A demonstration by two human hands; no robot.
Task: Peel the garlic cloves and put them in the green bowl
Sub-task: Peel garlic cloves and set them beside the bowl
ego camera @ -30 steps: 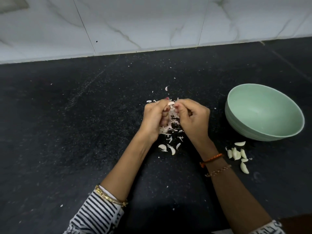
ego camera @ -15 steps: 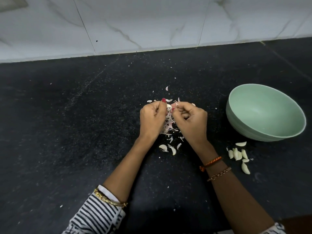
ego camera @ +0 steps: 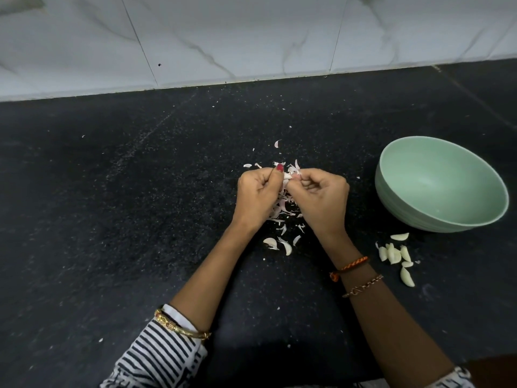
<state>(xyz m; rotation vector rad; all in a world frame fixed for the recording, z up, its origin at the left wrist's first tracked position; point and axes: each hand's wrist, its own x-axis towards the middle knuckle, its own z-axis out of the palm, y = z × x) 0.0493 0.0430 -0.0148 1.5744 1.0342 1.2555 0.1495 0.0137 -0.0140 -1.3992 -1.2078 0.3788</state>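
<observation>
Head view: the garlic clove (ego camera: 287, 176) being worked is a small pale sliver held between the two hands above the heap of peels (ego camera: 282, 204) on the dark desk (ego camera: 112, 219). It looks light and firm, likely slick once bared, while its skin seems papery and apt to tear in flakes; a fingertip pinch at each end, with a nail under the skin's edge, seems the sensible hold. The left hand (ego camera: 258, 198) is curled, thumb and forefinger pinching the clove's left end. The right hand (ego camera: 321, 198) is likewise curled, its fingertips pinching at the clove's right end or its skin; which one I cannot tell. Both forearms slant inward from the lower edge, wrists lifted just over the peels. Peeled cloves (ego camera: 396, 254) lie on the desk just beside the green bowl (ego camera: 447, 222), whose visible interior holds nothing.
</observation>
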